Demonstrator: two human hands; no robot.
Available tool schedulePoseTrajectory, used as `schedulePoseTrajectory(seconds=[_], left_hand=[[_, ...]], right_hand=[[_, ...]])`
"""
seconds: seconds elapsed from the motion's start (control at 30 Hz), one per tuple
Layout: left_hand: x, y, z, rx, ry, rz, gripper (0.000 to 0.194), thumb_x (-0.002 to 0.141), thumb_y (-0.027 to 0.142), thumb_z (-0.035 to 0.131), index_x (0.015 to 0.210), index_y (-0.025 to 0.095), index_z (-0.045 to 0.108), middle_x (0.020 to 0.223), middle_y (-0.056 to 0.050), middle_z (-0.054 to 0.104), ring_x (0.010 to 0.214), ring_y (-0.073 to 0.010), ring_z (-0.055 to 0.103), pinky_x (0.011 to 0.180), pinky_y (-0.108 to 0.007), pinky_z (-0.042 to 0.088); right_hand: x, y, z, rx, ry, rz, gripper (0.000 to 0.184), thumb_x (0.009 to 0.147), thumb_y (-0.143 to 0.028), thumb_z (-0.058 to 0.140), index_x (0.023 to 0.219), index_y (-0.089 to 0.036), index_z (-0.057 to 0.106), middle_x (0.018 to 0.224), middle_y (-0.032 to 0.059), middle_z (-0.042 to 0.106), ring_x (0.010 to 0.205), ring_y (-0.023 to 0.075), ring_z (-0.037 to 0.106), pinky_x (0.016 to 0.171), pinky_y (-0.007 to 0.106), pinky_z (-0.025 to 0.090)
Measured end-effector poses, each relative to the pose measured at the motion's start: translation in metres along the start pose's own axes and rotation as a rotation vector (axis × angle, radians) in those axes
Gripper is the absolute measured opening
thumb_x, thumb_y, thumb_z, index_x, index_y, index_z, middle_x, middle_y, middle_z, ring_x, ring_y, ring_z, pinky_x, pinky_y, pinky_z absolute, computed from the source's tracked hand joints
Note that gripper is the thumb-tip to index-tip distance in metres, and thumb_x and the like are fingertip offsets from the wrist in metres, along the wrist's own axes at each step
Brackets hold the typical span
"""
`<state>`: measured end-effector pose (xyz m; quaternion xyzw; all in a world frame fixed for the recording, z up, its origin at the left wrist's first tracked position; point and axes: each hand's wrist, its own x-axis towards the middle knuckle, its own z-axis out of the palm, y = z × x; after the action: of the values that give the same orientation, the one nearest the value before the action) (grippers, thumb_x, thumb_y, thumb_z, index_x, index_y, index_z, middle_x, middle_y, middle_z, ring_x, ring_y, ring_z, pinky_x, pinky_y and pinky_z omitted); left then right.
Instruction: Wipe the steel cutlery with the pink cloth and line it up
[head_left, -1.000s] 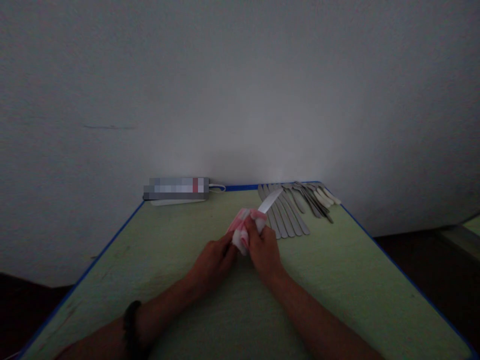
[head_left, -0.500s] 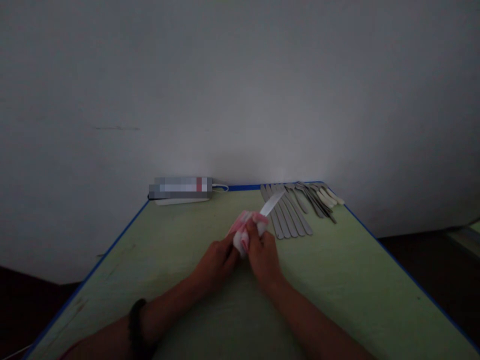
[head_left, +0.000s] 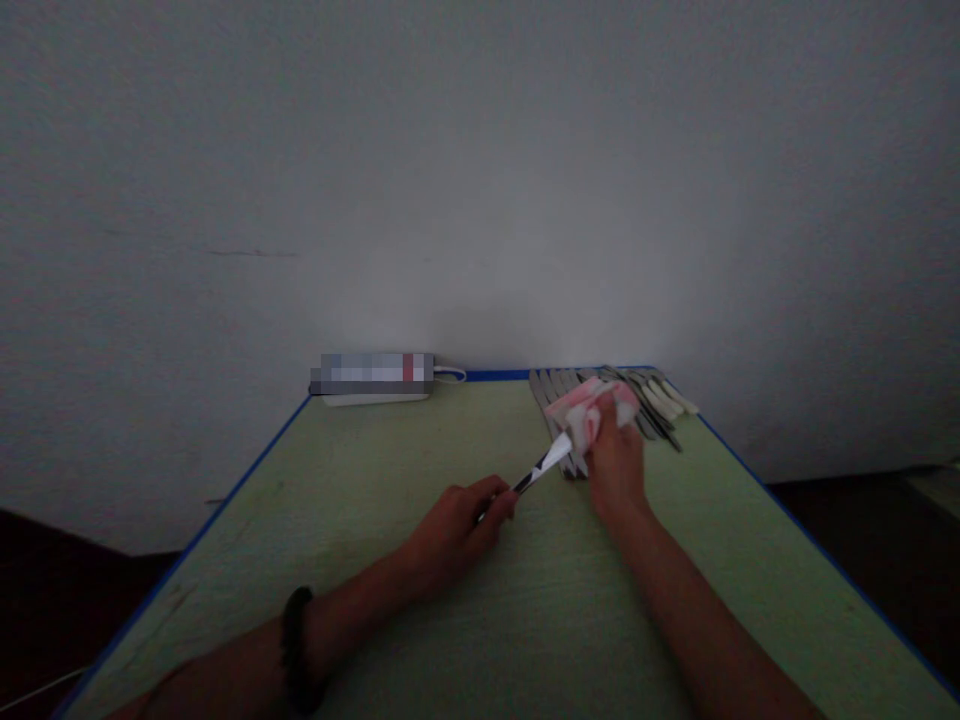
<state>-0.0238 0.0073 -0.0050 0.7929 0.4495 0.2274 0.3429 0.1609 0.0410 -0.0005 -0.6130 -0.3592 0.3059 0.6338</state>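
Note:
My left hand (head_left: 461, 518) is closed round the handle end of a table knife (head_left: 546, 466) whose pale blade points up and to the right. My right hand (head_left: 616, 462) is closed on a pink and white cloth (head_left: 592, 410) that wraps the blade's far end. Both hands hover just above the green table (head_left: 420, 620), the right one over a row of several metal knives (head_left: 556, 410) laid side by side at the far edge.
More cutlery with pale handles (head_left: 664, 400) lies at the far right corner. A flat white device with a cable (head_left: 375, 385) rests against the wall at the back left. The table has a blue rim (head_left: 225, 490); a plain wall rises behind it.
My right hand has slid the cloth along the blade up and to the right, away from my left hand. More of the knife now shows between the hands.

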Motion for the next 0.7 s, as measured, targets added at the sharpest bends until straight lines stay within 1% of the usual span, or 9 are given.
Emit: schedulePoseTrajectory(seconds=[0.1,0.17,0.23,0.3,0.43,0.53,0.63,0.7], left_hand=[[0.004,-0.003,0.0,-0.007,0.083,-0.006,0.029,0.09,0.033,0.035,0.079,0.016,0.056,0.059,0.002,0.053,0.053,-0.0115,0.048,0.051,-0.021,0.037],[0.006,-0.003,-0.001,-0.007,0.122,-0.001,0.026,0.088,0.03,0.036,0.081,0.016,0.056,0.067,0.0,0.058,0.058,-0.0127,0.05,0.055,-0.022,0.04],[0.006,-0.003,-0.002,0.0,0.117,0.002,0.025,0.088,0.029,0.036,0.083,0.016,0.056,0.068,0.0,0.059,0.058,-0.0126,0.051,0.056,-0.022,0.04],[0.005,0.0,-0.002,0.013,0.112,-0.001,0.026,0.089,0.03,0.035,0.081,0.016,0.056,0.062,0.002,0.056,0.054,-0.0114,0.048,0.054,-0.022,0.039],[0.0,0.004,0.0,0.049,0.083,-0.013,0.032,0.091,0.036,0.034,0.076,0.017,0.054,0.053,0.006,0.046,0.048,-0.0101,0.045,0.05,-0.021,0.033],[-0.002,0.004,0.002,0.06,0.04,0.005,0.031,0.092,0.037,0.035,0.079,0.017,0.056,0.054,0.006,0.046,0.048,-0.0099,0.045,0.05,-0.021,0.032],[-0.002,0.002,0.002,0.027,0.009,-0.023,0.032,0.092,0.038,0.035,0.082,0.017,0.057,0.054,0.006,0.045,0.048,-0.01,0.044,0.049,-0.021,0.03],[-0.002,0.001,0.0,-0.047,-0.018,-0.047,0.034,0.092,0.041,0.035,0.084,0.017,0.058,0.055,0.006,0.045,0.05,-0.0099,0.043,0.049,-0.021,0.031]], right_hand=[[-0.04,0.003,0.023,-0.083,-0.251,0.055,0.058,0.075,-0.069,0.042,0.049,-0.018,0.048,0.043,-0.0009,0.046,0.04,0.0096,0.039,0.038,0.023,0.024],[-0.058,0.004,0.033,-0.064,-0.333,0.052,0.056,0.078,-0.065,0.041,0.048,-0.018,0.046,0.044,-0.0007,0.046,0.04,0.009,0.04,0.039,0.022,0.025],[-0.061,0.004,0.035,-0.066,-0.393,0.022,0.056,0.08,-0.063,0.041,0.047,-0.018,0.045,0.043,-0.0009,0.047,0.04,0.0086,0.039,0.039,0.022,0.025],[-0.05,0.004,0.03,-0.101,-0.382,-0.022,0.055,0.08,-0.061,0.043,0.046,-0.018,0.044,0.042,-0.0016,0.045,0.04,0.0083,0.038,0.039,0.022,0.024],[-0.015,0.003,0.013,-0.151,-0.196,-0.084,0.056,0.08,-0.062,0.043,0.046,-0.018,0.042,0.04,-0.0033,0.039,0.039,0.0078,0.035,0.039,0.022,0.02],[0.0,0.004,0.006,-0.077,-0.094,-0.045,0.055,0.077,-0.065,0.045,0.05,-0.017,0.045,0.041,-0.0041,0.04,0.039,0.0077,0.035,0.038,0.022,0.022],[0.003,0.006,0.005,0.039,-0.083,0.044,0.054,0.073,-0.068,0.048,0.055,-0.017,0.048,0.044,-0.004,0.044,0.04,0.008,0.038,0.037,0.021,0.026],[0.002,0.007,0.006,0.105,-0.093,0.047,0.053,0.074,-0.068,0.046,0.057,-0.018,0.048,0.047,-0.0034,0.046,0.04,0.0086,0.041,0.037,0.021,0.029]])
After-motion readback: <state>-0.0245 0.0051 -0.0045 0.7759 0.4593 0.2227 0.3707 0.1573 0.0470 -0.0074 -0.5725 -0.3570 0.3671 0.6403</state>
